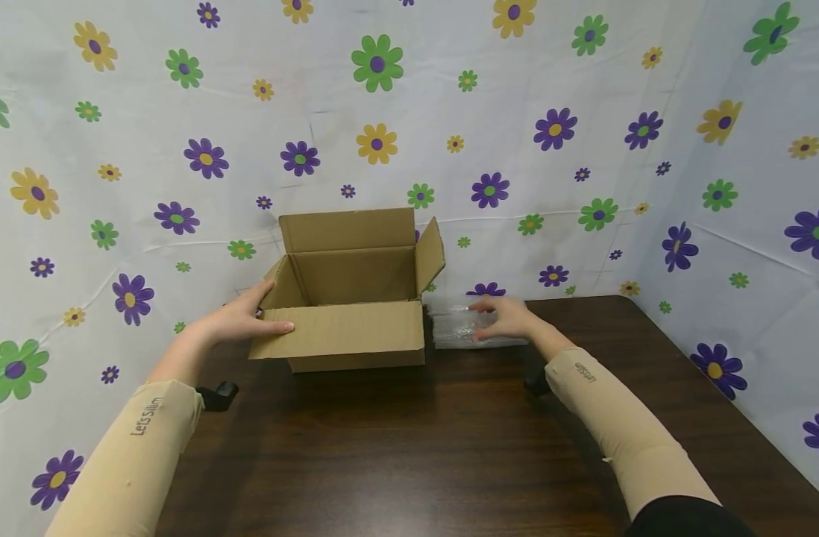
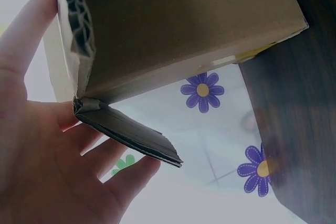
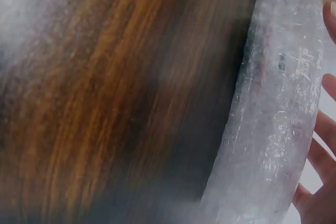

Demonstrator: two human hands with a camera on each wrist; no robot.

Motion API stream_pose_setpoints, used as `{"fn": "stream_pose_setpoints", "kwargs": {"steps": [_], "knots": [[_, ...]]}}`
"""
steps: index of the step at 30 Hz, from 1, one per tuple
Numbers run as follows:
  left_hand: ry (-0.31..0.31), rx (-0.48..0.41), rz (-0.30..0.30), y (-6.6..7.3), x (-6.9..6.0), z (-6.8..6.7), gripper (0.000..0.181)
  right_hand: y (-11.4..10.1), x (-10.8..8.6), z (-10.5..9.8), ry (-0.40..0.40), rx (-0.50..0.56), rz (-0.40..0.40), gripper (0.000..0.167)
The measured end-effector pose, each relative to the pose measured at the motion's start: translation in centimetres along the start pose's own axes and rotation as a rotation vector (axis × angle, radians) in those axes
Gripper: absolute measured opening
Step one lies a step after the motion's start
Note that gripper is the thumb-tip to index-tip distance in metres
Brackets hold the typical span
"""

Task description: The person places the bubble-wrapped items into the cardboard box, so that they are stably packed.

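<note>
An open cardboard box (image 1: 356, 276) stands on the table with its flaps spread outward. My left hand (image 1: 231, 321) holds the box's front left corner, the thumb lying over the front flap (image 1: 356, 330). In the left wrist view, the fingers of that hand (image 2: 47, 145) reach around a folded side flap (image 2: 131, 132). To the right of the box lies a clear bubble wrap bundle (image 1: 450, 328). Over it is my right hand (image 1: 510, 319), fingers spread and slightly bent. The right wrist view shows those fingertips (image 3: 328, 85) beside the bubble wrap (image 3: 278, 98); contact is unclear.
The dark wooden table (image 1: 409, 455) stretches in front of the box and off to the right. A flower-patterned white sheet (image 1: 436, 97) hangs close behind the box and along both sides.
</note>
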State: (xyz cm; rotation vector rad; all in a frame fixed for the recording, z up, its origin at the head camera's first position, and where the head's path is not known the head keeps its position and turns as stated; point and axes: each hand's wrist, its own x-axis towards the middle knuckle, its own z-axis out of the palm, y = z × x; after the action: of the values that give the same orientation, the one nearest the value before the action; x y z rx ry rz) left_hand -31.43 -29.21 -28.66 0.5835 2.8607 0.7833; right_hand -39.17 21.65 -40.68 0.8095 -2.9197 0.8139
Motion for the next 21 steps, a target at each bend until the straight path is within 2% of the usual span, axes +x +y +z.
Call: {"fn": "stream_pose_setpoints", "kwargs": {"steps": [7,14,21], "knots": [[-0.001,-0.001,-0.011,0.7,-0.3,0.0,0.109,0.2,0.7,0.4,-0.020,-0.052,-0.012,0.074],[-0.007,0.000,-0.018,0.8,-0.3,0.0,0.107,0.1,1.0,0.7,-0.009,-0.197,-0.062,0.072],[-0.006,0.006,-0.021,0.6,-0.3,-0.1,0.107,0.2,1.2,1.0,-0.009,-0.225,-0.043,0.072]]}}
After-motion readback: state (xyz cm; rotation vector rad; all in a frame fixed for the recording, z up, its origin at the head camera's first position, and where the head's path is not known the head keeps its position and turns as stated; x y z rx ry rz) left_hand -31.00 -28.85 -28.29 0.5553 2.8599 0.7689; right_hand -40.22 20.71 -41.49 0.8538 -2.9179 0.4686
